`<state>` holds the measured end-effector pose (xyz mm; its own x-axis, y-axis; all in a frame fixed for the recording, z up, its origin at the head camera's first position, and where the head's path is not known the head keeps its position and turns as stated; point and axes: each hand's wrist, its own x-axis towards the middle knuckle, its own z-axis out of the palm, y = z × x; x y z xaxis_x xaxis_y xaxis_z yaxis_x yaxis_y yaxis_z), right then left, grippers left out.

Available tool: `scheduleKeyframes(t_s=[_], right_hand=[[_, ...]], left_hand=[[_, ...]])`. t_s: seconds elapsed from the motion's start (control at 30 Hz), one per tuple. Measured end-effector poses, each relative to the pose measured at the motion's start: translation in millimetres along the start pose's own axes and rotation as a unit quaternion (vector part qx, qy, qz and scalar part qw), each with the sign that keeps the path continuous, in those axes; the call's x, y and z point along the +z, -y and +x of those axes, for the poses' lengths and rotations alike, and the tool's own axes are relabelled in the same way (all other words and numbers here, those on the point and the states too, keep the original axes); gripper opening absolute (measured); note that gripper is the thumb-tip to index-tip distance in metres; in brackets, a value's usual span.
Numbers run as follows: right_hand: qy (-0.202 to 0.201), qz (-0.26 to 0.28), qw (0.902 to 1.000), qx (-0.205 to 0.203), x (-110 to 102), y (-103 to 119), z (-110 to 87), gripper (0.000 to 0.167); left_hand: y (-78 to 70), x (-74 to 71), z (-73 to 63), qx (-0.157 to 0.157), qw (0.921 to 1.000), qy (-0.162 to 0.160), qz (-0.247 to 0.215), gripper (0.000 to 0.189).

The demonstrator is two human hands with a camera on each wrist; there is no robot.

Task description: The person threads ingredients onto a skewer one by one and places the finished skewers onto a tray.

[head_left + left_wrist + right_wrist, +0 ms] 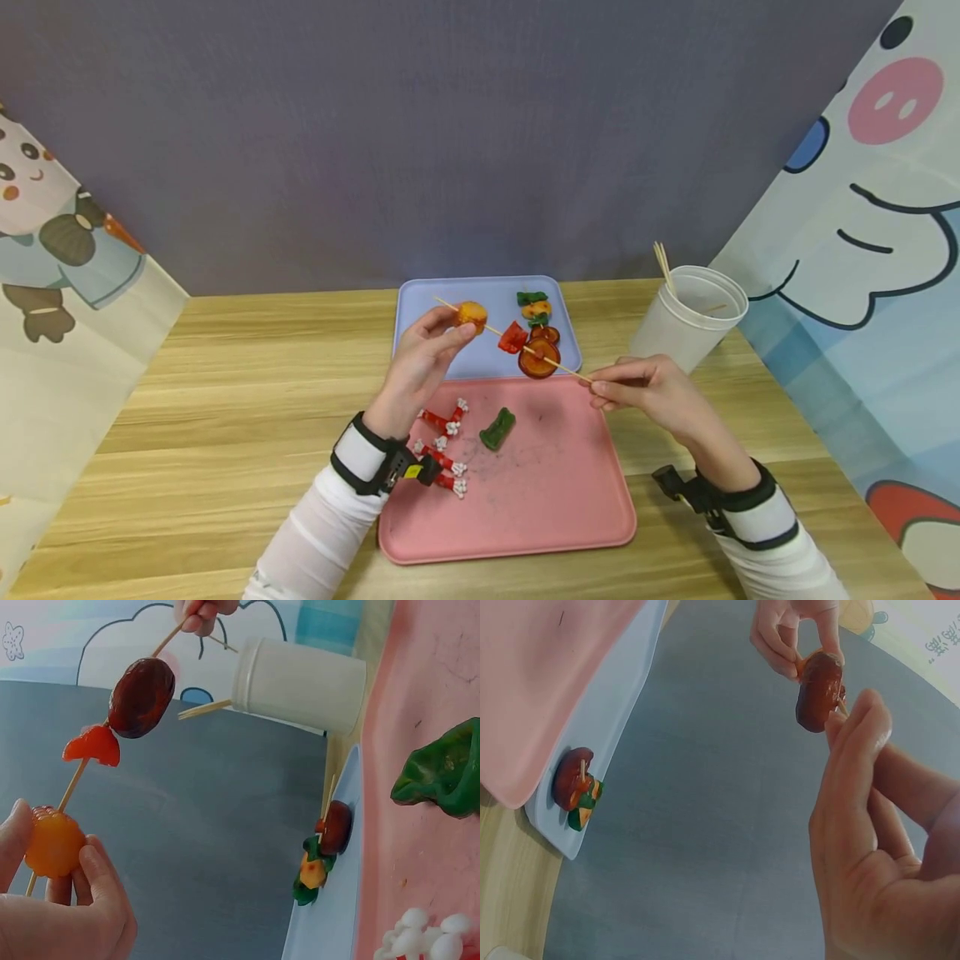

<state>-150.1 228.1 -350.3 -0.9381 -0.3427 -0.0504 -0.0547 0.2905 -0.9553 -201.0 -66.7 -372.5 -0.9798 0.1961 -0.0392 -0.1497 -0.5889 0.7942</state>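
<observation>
A wooden skewer (570, 372) slants through the air above the two trays. My left hand (420, 358) pinches a rounded orange-yellow food piece (472, 315), threaded near the skewer's far end; the tip sticks out past it. Thumb and fingers of my right hand (648, 387) pinch the opposite end of the skewer. Between the hands, a red piece (513, 337) and a thick brown slice with a glossy dark rim (539, 358) sit on the stick, touching or nearly so. In the left wrist view, a bare stretch of skewer separates the orange-yellow piece (56, 844) from the red one.
On the pink tray (555, 508) lie a green piece (497, 429) and several red pieces with white knobbly ends (450, 483). Behind it, a light-blue tray (427, 292) bears a loaded skewer with green, orange and brown pieces (536, 308). A white cup (675, 333) holding sticks (664, 271) stands right.
</observation>
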Motion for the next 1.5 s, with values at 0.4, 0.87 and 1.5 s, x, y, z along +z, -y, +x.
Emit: scheduleKeyframes(t_s=[0.4, 0.87, 1.5], right_hand=[[0.010, 0.001, 0.9999, -0.004, 1, -3, 1.4, 0.029], [0.034, 0.019, 0.9991, 0.018, 1, -5, 1.9, 0.032], [0.028, 0.047, 0.9981, 0.029, -2, -12, 2.8, 0.035]], left_hand=[[11.0, 6.5, -3.6, -0.029, 0.9983, 0.012, 0.049, 0.019], [14.9, 6.5, -4.3, -0.034, 0.9974, 0.014, 0.061, 0.019], [9.2, -3.2, 0.0, 0.011, 0.9531, 0.074, 0.293, 0.044]])
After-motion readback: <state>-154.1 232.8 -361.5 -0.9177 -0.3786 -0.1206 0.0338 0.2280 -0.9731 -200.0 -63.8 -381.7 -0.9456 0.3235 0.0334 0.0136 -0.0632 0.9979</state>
